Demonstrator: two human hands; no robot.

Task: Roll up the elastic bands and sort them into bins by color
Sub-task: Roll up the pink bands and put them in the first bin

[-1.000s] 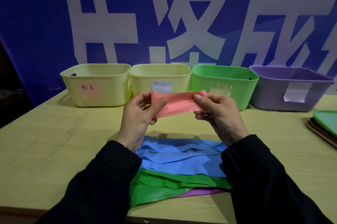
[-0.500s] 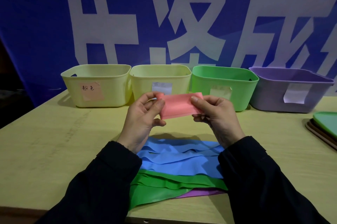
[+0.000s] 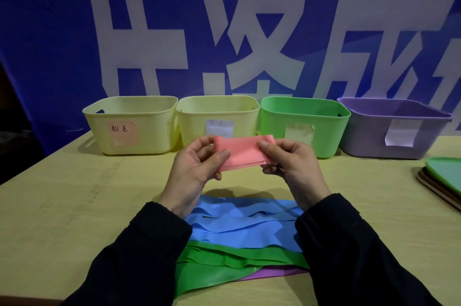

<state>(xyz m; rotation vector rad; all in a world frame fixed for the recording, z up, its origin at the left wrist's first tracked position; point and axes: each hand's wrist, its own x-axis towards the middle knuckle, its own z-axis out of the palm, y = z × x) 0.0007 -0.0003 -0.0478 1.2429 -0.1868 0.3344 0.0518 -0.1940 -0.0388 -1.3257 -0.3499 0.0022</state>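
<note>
A folded pink elastic band (image 3: 243,152) is held in the air above the table. My left hand (image 3: 197,168) pinches its left end and my right hand (image 3: 290,163) pinches its right end, thumbs on top. Under my wrists lie blue bands (image 3: 244,223), green bands (image 3: 224,265) and a purple band (image 3: 272,274) in a loose pile. Along the back stand a yellow bin with a pink label (image 3: 129,125), a second yellow bin (image 3: 217,113), a green bin (image 3: 304,118) and a purple bin (image 3: 394,128).
The wooden table (image 3: 74,206) runs wide to the left. Stacked trays, green on brown (image 3: 441,181), sit at the right edge. A blue banner with white characters (image 3: 50,31) hangs behind the bins.
The pink band is shorter between my hands than a second ago. My hands have come closer together as it was folded in.
</note>
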